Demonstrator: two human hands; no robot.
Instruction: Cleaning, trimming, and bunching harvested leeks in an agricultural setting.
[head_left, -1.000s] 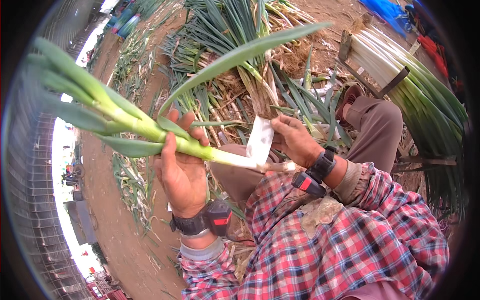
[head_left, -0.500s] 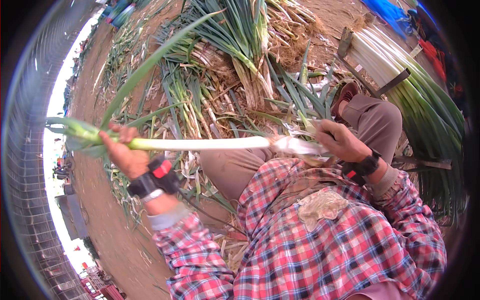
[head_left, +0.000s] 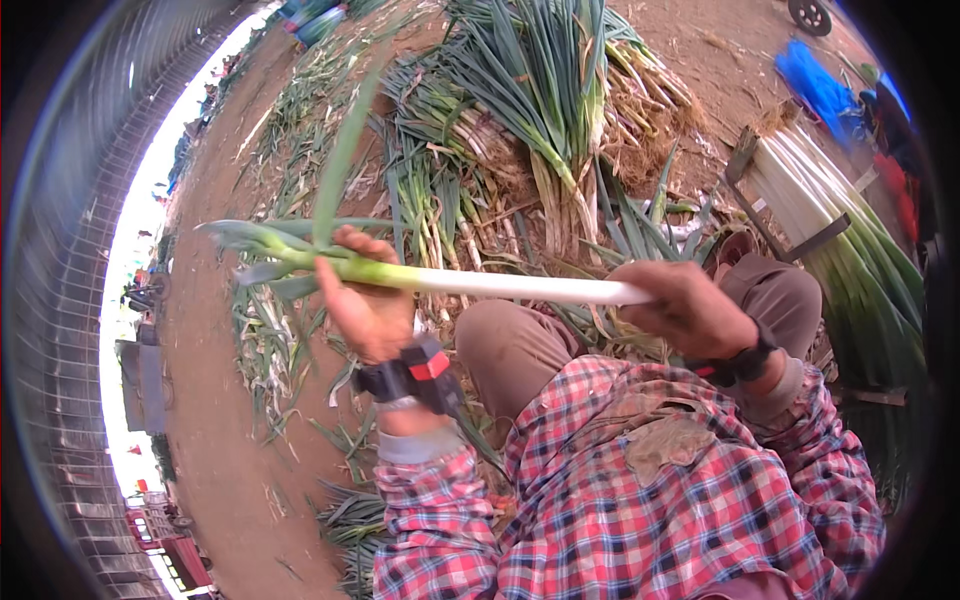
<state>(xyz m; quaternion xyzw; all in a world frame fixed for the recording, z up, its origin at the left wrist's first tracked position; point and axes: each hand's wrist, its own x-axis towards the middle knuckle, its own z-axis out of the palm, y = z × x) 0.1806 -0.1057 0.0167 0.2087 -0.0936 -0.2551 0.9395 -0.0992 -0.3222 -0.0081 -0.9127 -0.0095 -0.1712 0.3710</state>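
Observation:
A long green onion [head_left: 520, 286] lies level across in front of me, its leaves to the left and its smooth white shaft to the right. Close below where the leaves branch, my left hand [head_left: 365, 305] grips it, palm partly turned up. One long leaf sticks up beyond that hand. My right hand [head_left: 690, 308] is curled round the white end, which its fingers hide. Under the shaft is my bent left knee [head_left: 510, 350].
Untrimmed green onions with roots [head_left: 545, 110] lie piled ahead on the dirt ground. At right, a metal frame [head_left: 800, 240] holds a bundle of clean white-shafted ones. Peeled scraps [head_left: 270, 360] litter the ground at left. A blue plastic sheet [head_left: 820, 90] lies far right.
The loose, pale outer skin by my right hand no longer shows, and the shaft there looks smooth. In the picture, my left hand has shifted right and slightly down; the whole view has shifted too.

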